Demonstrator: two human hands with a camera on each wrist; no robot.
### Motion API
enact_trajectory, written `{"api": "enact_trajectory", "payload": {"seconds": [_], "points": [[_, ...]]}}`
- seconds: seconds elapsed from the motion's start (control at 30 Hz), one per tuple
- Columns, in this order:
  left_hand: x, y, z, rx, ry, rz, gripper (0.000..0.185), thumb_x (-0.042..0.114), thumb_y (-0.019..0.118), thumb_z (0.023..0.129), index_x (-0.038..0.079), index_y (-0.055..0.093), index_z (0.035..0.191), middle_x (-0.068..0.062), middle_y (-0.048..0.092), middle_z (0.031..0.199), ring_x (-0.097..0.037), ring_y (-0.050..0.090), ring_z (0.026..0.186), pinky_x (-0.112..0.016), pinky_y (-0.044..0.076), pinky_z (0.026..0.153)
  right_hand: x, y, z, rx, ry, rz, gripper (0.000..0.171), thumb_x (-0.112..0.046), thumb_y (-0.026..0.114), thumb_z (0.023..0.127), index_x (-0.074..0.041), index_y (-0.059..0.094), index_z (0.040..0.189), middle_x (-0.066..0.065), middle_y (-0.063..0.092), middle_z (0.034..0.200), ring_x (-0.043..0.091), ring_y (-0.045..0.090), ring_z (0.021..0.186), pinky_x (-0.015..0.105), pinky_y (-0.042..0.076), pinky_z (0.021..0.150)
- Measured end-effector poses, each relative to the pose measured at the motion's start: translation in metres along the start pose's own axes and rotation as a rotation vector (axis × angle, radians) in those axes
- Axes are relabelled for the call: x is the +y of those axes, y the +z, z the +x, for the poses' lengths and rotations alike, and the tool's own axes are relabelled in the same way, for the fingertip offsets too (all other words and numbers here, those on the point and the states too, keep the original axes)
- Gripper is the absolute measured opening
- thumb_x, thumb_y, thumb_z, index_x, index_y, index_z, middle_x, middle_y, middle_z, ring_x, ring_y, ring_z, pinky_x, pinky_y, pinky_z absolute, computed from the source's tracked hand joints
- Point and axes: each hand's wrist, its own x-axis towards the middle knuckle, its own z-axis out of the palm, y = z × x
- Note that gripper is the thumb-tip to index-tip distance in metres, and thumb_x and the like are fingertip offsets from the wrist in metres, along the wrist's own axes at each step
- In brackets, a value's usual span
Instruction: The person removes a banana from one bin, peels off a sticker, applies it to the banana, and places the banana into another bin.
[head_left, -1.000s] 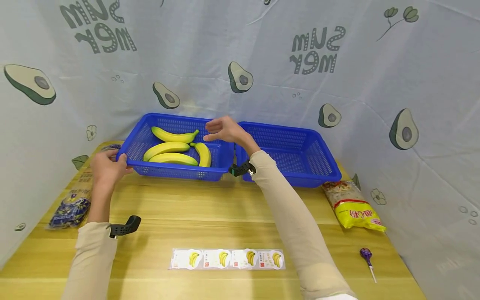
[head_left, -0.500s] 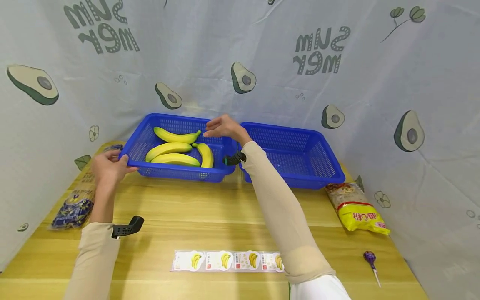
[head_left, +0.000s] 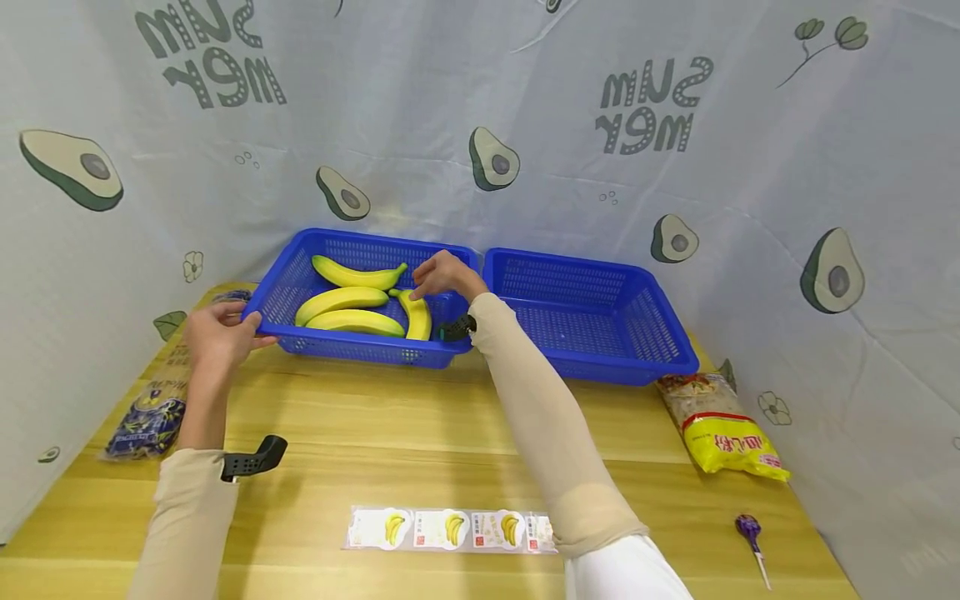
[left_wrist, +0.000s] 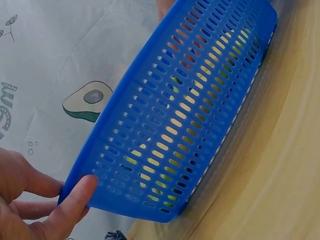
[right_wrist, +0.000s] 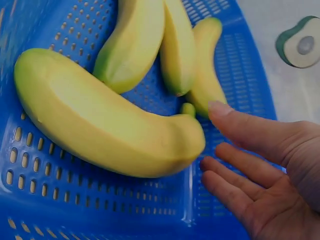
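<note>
The left blue plastic basket (head_left: 356, 343) holds several yellow bananas with greenish tips. My left hand (head_left: 220, 335) grips its front left corner; in the left wrist view the thumb and fingers (left_wrist: 75, 200) pinch the rim. My right hand (head_left: 447, 273) is lowered into the basket's right part, beside the rightmost banana (head_left: 417, 315). In the right wrist view that banana (right_wrist: 110, 125) lies nearest, and the thumb and fingers are spread apart just off its stem end. Another banana (head_left: 358, 275) lies along the back, and two more (head_left: 352, 321) lie side by side at the front left.
A second blue basket (head_left: 611, 369) stands to the right of the first. A strip of banana-picture cards (head_left: 442, 530) lies at the front of the wooden table (head_left: 360, 433). Food bags lie at the left (head_left: 150, 417) and right (head_left: 723, 433), with a lollipop (head_left: 748, 529) at the right.
My right hand has dropped lower, toward the stem end of the rightmost banana. The left hand keeps its grip on the basket corner. The whole head view has shifted slightly.
</note>
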Motion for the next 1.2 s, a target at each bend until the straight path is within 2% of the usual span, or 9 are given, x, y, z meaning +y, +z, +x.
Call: {"api": "enact_trajectory", "payload": {"seconds": [0.07,0.27,0.37,0.67,0.83,0.93,1.03,1.2], "points": [[0.0,0.0,0.0,-0.005,0.002,-0.005,0.056,0.012,0.053,0.112,-0.01,0.037,0.161,-0.035,0.044,0.153,0.004,0.067,0.057,-0.021,0.062,0.066,0.0,0.003,0.001,-0.012,0.005,0.013,0.059,-0.011,0.087,0.093,0.0,0.064,0.147,0.016,0.066,0.148,0.031,0.061,0.138,0.041,0.053,0.112],[-0.002,0.0,-0.001,-0.004,0.016,0.014,0.057,0.012,0.054,0.112,-0.011,0.037,0.161,-0.027,0.049,0.139,0.002,0.07,0.059,-0.022,0.063,0.067,0.002,0.009,0.007,-0.023,0.048,0.064,0.062,-0.004,0.088,0.09,0.001,0.064,0.146,0.018,0.061,0.153,0.034,0.061,0.137,0.043,0.055,0.11],[-0.002,0.0,-0.001,-0.003,0.016,0.022,0.056,0.012,0.055,0.112,-0.011,0.037,0.161,-0.026,0.05,0.138,0.001,0.07,0.059,-0.022,0.063,0.067,0.004,0.01,0.009,-0.027,0.075,0.069,0.061,-0.003,0.089,0.089,0.002,0.066,0.144,0.019,0.062,0.151,0.035,0.064,0.133,0.045,0.056,0.108],[-0.002,0.0,-0.001,0.008,0.012,0.028,0.056,0.012,0.056,0.112,-0.01,0.038,0.16,-0.023,0.051,0.134,0.004,0.068,0.058,-0.024,0.063,0.068,0.006,0.012,0.014,-0.033,0.122,0.078,0.056,-0.004,0.092,0.086,0.001,0.071,0.138,0.019,0.066,0.146,0.032,0.074,0.111,0.039,0.063,0.092],[-0.002,0.001,-0.001,-0.002,0.01,0.029,0.056,0.013,0.055,0.112,-0.01,0.038,0.161,-0.026,0.049,0.138,0.002,0.07,0.059,-0.022,0.063,0.067,0.005,0.011,0.013,0.007,0.155,0.068,0.053,-0.004,0.092,0.085,-0.001,0.074,0.135,0.018,0.065,0.146,0.024,0.071,0.092,0.039,0.063,0.091],[-0.001,0.001,-0.001,-0.01,0.013,0.027,0.057,0.014,0.055,0.113,-0.009,0.037,0.162,-0.028,0.047,0.144,0.001,0.07,0.06,-0.023,0.063,0.067,0.003,0.008,0.012,0.048,0.169,0.046,0.05,-0.004,0.093,0.085,-0.003,0.076,0.132,0.017,0.065,0.147,0.021,0.067,0.086,0.041,0.061,0.096],[-0.001,0.001,0.0,-0.011,0.011,0.022,0.057,0.014,0.055,0.112,-0.008,0.037,0.162,-0.026,0.048,0.14,0.002,0.069,0.059,-0.024,0.064,0.069,-0.002,0.004,0.009,0.071,0.156,0.049,0.048,-0.003,0.092,0.086,-0.004,0.077,0.131,0.017,0.063,0.149,0.022,0.065,0.089,0.045,0.059,0.102],[-0.003,0.0,0.001,-0.01,0.004,0.02,0.057,0.014,0.055,0.112,-0.009,0.037,0.162,-0.022,0.049,0.135,0.003,0.069,0.058,-0.023,0.063,0.068,-0.012,-0.006,0.0,0.068,0.084,0.14,0.051,-0.001,0.088,0.089,-0.003,0.072,0.138,0.017,0.063,0.148,0.027,0.069,0.109,0.046,0.059,0.104]]}}
